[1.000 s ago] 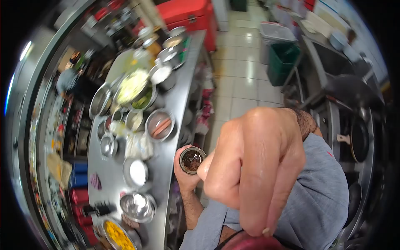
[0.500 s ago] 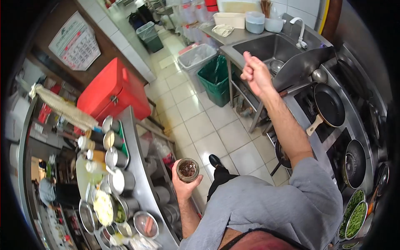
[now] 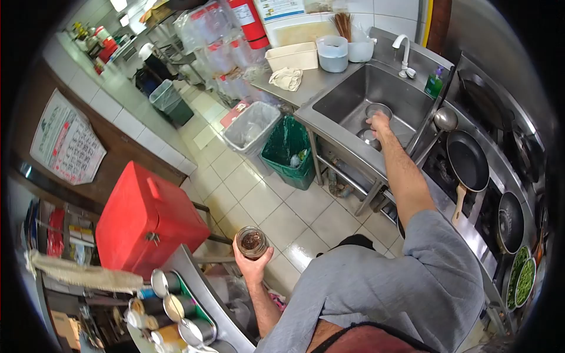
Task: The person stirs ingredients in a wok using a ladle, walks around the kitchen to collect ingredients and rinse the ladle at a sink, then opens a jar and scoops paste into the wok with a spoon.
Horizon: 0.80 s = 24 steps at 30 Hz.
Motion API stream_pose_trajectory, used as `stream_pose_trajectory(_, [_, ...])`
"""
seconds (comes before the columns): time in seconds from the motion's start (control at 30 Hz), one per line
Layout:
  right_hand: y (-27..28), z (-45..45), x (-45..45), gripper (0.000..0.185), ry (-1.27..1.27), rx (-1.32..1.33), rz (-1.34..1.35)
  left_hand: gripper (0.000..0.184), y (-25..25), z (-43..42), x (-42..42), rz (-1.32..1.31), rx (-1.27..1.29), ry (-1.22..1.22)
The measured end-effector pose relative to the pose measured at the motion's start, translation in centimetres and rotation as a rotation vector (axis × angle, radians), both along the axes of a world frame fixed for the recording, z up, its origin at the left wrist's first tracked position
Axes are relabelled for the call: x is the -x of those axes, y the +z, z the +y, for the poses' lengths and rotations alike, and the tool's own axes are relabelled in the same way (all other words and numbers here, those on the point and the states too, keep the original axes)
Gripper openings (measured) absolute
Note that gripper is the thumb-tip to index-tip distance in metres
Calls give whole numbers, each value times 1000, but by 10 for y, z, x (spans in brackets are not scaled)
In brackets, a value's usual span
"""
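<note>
Upright in my left hand (image 3: 253,266) is an open glass jar (image 3: 252,243) with dark brown contents, held above the tiled floor. My right hand (image 3: 380,122) reaches over the near part of the steel sink (image 3: 368,88), its fingers closed on the rim of a small metal bowl (image 3: 378,110). A second round metal dish (image 3: 369,139) lies in the sink just below that hand. The white faucet (image 3: 404,56) rises at the sink's back edge, with a green soap bottle (image 3: 434,82) to its right.
Pans (image 3: 468,160) and a ladle (image 3: 445,119) are on the stove at the right. A grey bin (image 3: 252,126) and a green bin (image 3: 288,154) stand left of the sink. A red cooler (image 3: 147,220) and a counter with metal pots (image 3: 199,333) are at the left.
The view has turned toward the sink. My right hand has gone from close before the camera into the sink and taken hold of the small bowl. My left hand still holds the jar.
</note>
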State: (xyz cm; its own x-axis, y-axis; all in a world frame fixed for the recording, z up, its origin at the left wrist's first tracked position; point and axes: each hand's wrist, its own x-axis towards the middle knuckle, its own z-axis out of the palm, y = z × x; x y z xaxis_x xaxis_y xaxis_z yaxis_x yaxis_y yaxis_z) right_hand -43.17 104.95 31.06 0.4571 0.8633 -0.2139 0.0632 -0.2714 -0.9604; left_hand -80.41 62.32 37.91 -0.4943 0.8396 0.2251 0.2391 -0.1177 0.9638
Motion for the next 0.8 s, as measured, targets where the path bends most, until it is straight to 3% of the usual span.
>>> stream_pose_trajectory(0.03, [4, -1, -4, 34, 101, 108, 122, 77, -1, 16, 8, 5, 6, -19])
stream_pose_trajectory(0.17, [12, 38, -28, 28, 69, 191, 75, 77, -7, 82, 24, 39, 9, -62])
stream_pose_trajectory(0.5, [7, 230, -143, 24, -141, -59, -1, 68, -13, 260, 29, 69, 38, -2])
stream_pose_trajectory(0.57, [-3, 272, -172, 31, -215, -26, -33, 66, -14, 300, 22, -95, 57, 16])
stream_pose_trajectory(0.67, [-32, 326, -224, 54, -447, 1, -628, 67, -12, 363, 14, -57, 64, -30])
stream_pose_trajectory(0.77, [-52, 364, -262, 62, -603, 98, -527, 68, -3, 419, -2, -47, 99, -77])
stream_pose_trajectory(0.8, [-72, 379, -278, 68, -692, 77, -633, 68, 1, 435, -9, -54, 111, -91])
